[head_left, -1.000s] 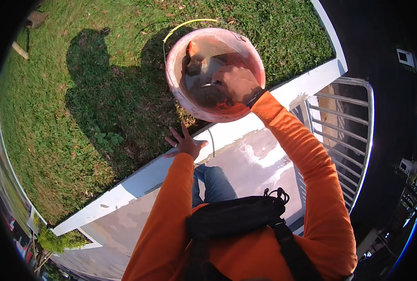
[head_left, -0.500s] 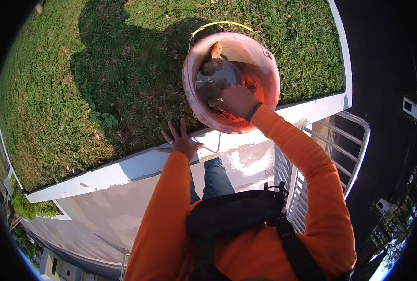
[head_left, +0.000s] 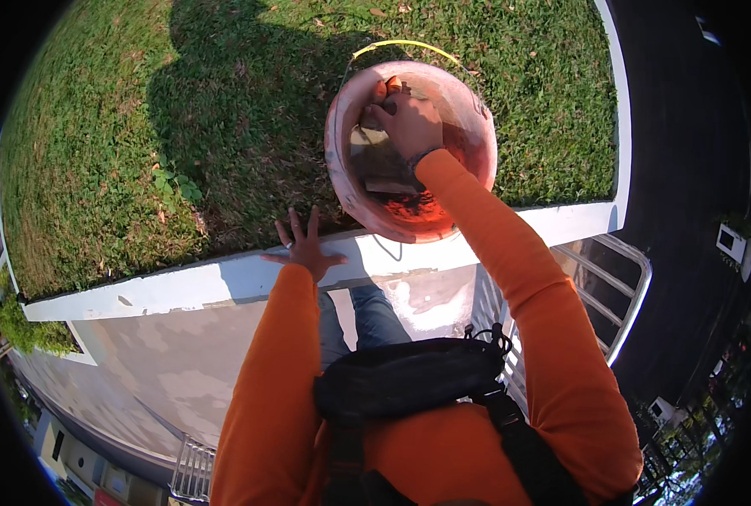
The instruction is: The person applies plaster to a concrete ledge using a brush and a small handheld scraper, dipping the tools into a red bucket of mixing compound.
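A worn pinkish-red bucket [head_left: 481, 152] stands on the grass beside the white wall top, with red-orange smears inside. My right hand [head_left: 413, 125] is down in it, fingers curled at the orange handle [head_left: 393, 85] of a tool whose working end is mostly hidden. The hand appears closed on that handle. Below it in the bucket lies a flat, pale-edged piece [head_left: 392, 185], its kind unclear. My left hand [head_left: 306, 247] rests on the wall edge and the grass, fingers spread and holding nothing.
The bucket's yellow-gripped wire handle [head_left: 405, 43] leans toward the far side. A white ledge [head_left: 181, 291] borders the raised grass [head_left: 89, 169]. Metal railings [head_left: 616, 291] stand at right, beside dark pavement [head_left: 671, 169]. A black pouch [head_left: 409, 379] hangs at my chest.
My right hand has moved from the near side of the bucket's inside up to the orange handle. My left hand stays spread on the wall edge.
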A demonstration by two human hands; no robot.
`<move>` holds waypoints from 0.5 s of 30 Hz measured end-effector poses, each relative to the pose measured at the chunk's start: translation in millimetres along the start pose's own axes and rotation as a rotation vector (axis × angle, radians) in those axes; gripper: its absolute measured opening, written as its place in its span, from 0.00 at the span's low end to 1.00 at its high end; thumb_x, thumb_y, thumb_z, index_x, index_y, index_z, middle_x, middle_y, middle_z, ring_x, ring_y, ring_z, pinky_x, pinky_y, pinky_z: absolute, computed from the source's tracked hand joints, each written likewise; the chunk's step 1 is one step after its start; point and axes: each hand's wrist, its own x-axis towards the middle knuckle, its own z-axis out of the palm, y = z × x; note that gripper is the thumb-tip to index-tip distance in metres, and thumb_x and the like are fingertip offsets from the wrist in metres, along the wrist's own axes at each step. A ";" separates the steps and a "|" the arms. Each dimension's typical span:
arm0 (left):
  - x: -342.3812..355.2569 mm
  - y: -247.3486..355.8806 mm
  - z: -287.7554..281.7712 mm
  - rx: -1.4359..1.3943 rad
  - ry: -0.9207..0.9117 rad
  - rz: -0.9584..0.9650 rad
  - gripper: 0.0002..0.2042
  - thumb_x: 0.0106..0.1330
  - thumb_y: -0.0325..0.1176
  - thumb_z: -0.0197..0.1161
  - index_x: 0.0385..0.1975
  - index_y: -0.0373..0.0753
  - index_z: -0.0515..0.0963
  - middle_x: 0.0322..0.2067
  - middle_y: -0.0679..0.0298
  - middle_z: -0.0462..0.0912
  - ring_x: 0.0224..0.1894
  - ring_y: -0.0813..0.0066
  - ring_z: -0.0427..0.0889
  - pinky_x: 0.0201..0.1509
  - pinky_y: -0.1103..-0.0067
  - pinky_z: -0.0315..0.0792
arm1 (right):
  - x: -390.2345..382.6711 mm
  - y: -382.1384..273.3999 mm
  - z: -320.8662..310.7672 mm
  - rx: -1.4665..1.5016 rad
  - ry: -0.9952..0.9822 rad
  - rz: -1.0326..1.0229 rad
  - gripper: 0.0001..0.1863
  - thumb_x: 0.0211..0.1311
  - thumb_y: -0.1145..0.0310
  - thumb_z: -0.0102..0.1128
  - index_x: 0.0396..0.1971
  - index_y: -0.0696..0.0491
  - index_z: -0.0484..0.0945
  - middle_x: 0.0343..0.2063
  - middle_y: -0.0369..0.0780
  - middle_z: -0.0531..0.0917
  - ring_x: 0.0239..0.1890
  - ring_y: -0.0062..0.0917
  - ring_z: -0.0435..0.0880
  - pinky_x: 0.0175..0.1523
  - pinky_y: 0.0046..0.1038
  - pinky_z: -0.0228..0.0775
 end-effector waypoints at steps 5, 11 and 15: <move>-1.0 -4.7 0.6 -0.016 -0.009 -0.010 0.61 0.32 0.61 0.76 0.69 0.71 0.40 0.72 0.66 0.27 0.72 0.50 0.23 0.53 0.24 0.30 | -0.1 -13.8 -13.5 -0.028 -0.173 0.052 0.17 0.50 0.51 0.66 0.28 0.51 0.82 0.28 0.45 0.84 0.34 0.40 0.83 0.42 0.39 0.75; -2.0 -0.1 1.9 -0.023 0.012 0.007 0.61 0.32 0.60 0.76 0.69 0.71 0.40 0.72 0.67 0.26 0.72 0.50 0.23 0.53 0.25 0.29 | -8.6 26.8 -15.9 0.039 -0.032 0.071 0.17 0.47 0.53 0.69 0.30 0.51 0.83 0.27 0.45 0.84 0.34 0.40 0.83 0.43 0.39 0.74; -2.0 -3.4 1.7 -0.010 0.012 -0.021 0.62 0.31 0.60 0.76 0.69 0.71 0.40 0.72 0.67 0.27 0.72 0.50 0.23 0.54 0.25 0.29 | -13.0 -9.3 -22.1 0.133 -0.062 0.041 0.18 0.50 0.51 0.66 0.32 0.50 0.83 0.27 0.45 0.84 0.35 0.39 0.83 0.45 0.40 0.74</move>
